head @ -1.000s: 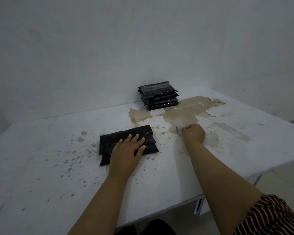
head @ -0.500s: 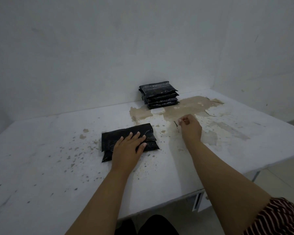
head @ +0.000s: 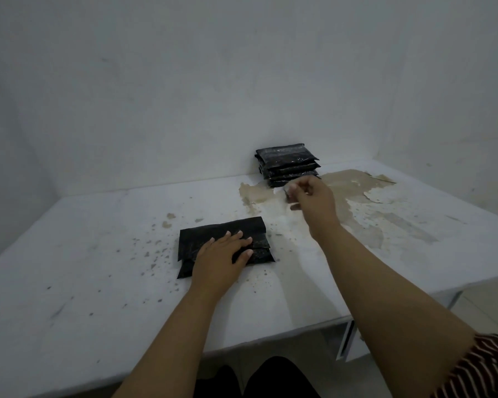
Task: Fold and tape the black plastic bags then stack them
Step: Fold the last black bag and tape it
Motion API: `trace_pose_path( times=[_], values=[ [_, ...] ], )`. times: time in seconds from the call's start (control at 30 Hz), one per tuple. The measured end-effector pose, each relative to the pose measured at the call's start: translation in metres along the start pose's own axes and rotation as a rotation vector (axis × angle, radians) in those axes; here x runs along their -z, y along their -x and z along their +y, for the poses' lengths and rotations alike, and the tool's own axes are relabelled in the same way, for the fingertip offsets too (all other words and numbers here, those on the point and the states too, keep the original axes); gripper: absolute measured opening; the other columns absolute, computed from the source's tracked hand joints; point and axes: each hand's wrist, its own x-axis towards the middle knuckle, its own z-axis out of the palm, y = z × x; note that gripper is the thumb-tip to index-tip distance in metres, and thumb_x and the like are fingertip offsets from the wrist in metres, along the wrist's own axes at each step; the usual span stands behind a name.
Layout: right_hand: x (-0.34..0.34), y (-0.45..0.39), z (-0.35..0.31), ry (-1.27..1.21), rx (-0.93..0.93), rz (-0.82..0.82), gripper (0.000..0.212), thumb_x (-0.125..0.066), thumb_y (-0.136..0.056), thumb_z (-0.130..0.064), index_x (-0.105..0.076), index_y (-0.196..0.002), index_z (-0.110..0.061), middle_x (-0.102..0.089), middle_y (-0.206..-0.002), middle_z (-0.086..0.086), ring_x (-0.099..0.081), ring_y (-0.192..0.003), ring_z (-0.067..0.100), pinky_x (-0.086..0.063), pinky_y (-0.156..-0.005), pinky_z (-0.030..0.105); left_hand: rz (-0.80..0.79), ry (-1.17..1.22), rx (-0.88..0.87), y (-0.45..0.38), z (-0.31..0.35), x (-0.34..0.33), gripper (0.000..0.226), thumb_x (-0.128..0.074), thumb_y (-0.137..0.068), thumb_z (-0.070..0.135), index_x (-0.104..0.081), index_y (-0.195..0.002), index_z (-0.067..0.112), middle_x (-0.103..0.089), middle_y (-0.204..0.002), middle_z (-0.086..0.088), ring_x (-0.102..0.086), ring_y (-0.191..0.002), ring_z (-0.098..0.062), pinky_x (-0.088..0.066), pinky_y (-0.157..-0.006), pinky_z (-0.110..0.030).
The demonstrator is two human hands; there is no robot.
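1. The folded black plastic bag lies flat on the white table, near the middle of the tabletop and closer to the person than the pile at the wall.
2. The left hand rests palm down on this bag with its fingers straight and spread, pressing the folded layers against the tabletop. The fingertips reach toward the bag's right half, where the overlapping folds show.
3. The right hand is raised above the table, to the right of and beyond the folded bag and well apart from it. Its fingers are curled, and thumb and forefinger seem to pinch something small and pale. The patch is blurred, so I cannot tell what it is, though a piece of tape would fit.
4. The stack of taped black bags stands at the far edge of the table against the wall, several packets piled one on another. In the view the right hand's knuckles overlap the pile's lower front corner; whether they touch it cannot be told.
5. A large patch of peeled surface in tan colour spreads over the table beneath and to the right of the right hand.
6. A striped sleeve covers the right upper arm at the lower right corner.
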Motion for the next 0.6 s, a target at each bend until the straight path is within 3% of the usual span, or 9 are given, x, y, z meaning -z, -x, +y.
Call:
trace_pose_path(
  times=[0.1,0.2,0.33,0.4,0.5,0.6],
  values=[
    [-0.020,0.005,-0.016,-0.208,-0.080,-0.209,0.004,-0.057,-0.094,-0.009,-0.060,-0.092,-0.007,-0.068,-0.085,0.007,-0.067,-0.070,0.017,-0.054,-0.059,0.025,-0.102,0.186,0.095,0.002,-0.002,0.014,0.036,-0.038,-0.102,0.046,-0.049,-0.136,0.045,-0.045,-0.148,0.012,-0.029,-0.143,-0.011,-0.010,-0.121,-0.032],
    [-0.040,0.013,-0.022,-0.329,-0.159,-0.338,0.004,-0.058,-0.093,-0.011,-0.060,-0.092,-0.008,-0.066,-0.082,0.007,-0.064,-0.070,0.019,-0.052,-0.058,0.025,-0.207,0.600,0.320,-0.004,0.002,0.033,0.041,-0.026,-0.094,0.068,-0.056,-0.116,0.050,-0.058,-0.134,0.015,-0.036,-0.139,-0.016,-0.020,-0.118,-0.043],
    [-0.058,0.021,-0.025,-0.351,-0.215,-0.445,0.008,-0.058,-0.093,-0.012,-0.062,-0.085,-0.011,-0.064,-0.080,0.011,-0.061,-0.073,0.025,-0.050,-0.059,0.026,-0.185,0.978,0.463,-0.009,0.007,0.050,0.076,-0.003,-0.094,0.068,-0.065,-0.113,0.028,-0.070,-0.119,0.005,-0.055,-0.123,-0.008,-0.016,-0.115,-0.034],
    [-0.063,0.022,-0.025,-0.356,-0.231,-0.481,0.009,-0.060,-0.091,-0.012,-0.063,-0.083,-0.012,-0.065,-0.080,0.009,-0.062,-0.075,0.026,-0.051,-0.060,0.028,-0.148,1.094,0.450,-0.007,0.007,0.057,0.081,-0.004,-0.093,0.068,-0.063,-0.121,0.022,-0.071,-0.118,0.002,-0.065,-0.111,-0.008,-0.028,-0.107,-0.027],
    [-0.067,0.023,-0.024,-0.343,-0.254,-0.507,0.008,-0.061,-0.091,-0.010,-0.064,-0.083,-0.012,-0.066,-0.082,0.010,-0.064,-0.075,0.026,-0.051,-0.066,0.033,-0.130,1.175,0.419,-0.003,0.001,0.061,0.060,-0.026,-0.099,0.059,-0.060,-0.115,0.012,-0.072,-0.115,-0.002,-0.068,-0.103,-0.007,-0.035,-0.091,-0.021],
    [-0.067,0.023,-0.025,-0.263,-0.287,-0.523,0.004,-0.062,-0.089,-0.007,-0.064,-0.086,-0.010,-0.067,-0.084,0.010,-0.067,-0.071,0.023,-0.056,-0.066,0.032,-0.060,1.242,0.419,-0.003,-0.010,0.057,0.023,-0.047,-0.101,0.035,-0.057,-0.097,0.015,-0.072,-0.112,-0.005,-0.066,-0.111,-0.016,-0.037,-0.110,-0.034]
  ],
)
